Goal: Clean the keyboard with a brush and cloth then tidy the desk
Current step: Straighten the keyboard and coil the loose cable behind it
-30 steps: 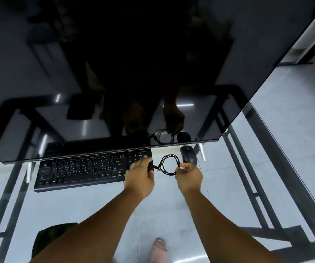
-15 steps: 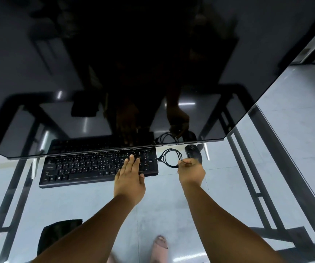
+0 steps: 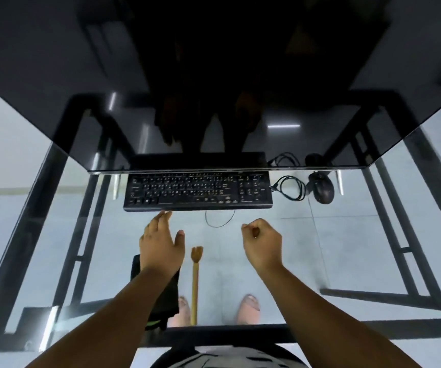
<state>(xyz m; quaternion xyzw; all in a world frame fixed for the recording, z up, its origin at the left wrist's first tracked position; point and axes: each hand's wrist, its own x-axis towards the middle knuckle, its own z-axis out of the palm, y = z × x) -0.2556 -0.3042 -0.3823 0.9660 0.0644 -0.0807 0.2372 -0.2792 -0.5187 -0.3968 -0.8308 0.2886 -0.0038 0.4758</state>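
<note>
Both hands have been drawn back from the keyboard (image 3: 197, 191) at centre frame: left hand (image 3: 161, 243) flat and empty, right hand (image 3: 263, 243) curled, nothing held. Lower centre, the brush (image 3: 195, 282) looks light and stiff, best gripped mid-handle; beside it, a soft cloth (image 3: 170, 298).

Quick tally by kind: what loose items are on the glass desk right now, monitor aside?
Keyboard: 1
Mouse: 1
Coiled cable: 1
Wooden-handled brush: 1
Dark cloth: 1, partly under the left forearm
Total: 5
</note>
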